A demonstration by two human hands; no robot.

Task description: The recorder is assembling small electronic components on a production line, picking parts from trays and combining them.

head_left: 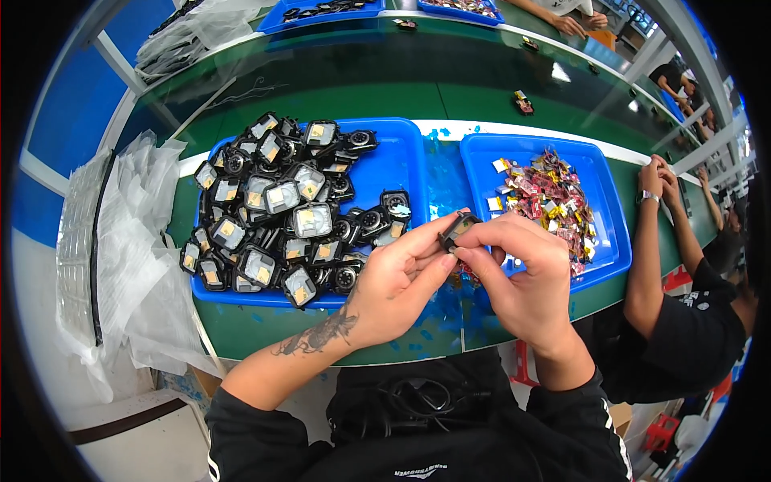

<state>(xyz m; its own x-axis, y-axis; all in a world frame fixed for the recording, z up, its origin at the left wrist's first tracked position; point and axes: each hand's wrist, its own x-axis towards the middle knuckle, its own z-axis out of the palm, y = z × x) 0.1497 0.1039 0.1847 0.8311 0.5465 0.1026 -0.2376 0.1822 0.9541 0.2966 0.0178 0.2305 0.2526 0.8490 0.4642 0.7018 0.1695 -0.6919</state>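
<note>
Both my hands meet in front of me, over the gap between two blue trays. My left hand (401,277) grips a small black watch case (458,229) along its edge. On the same case, my right hand (518,261) pinches with thumb and forefinger; whether a smaller part sits between those fingertips is hidden. The left blue tray (409,136) holds a heap of similar black watch cases (281,197), some with pale backs, others with round dark discs. Small circuit boards (550,197), reddish with yellow and white bits, lie piled in the right blue tray (606,169).
Blue film scraps (450,185) litter the green bench between the trays. Clear plastic sheeting (136,233) hangs at the left. A dark conveyor belt (369,72) beyond carries a few small parts (523,103). A co-worker's arm (649,233) is close at the right.
</note>
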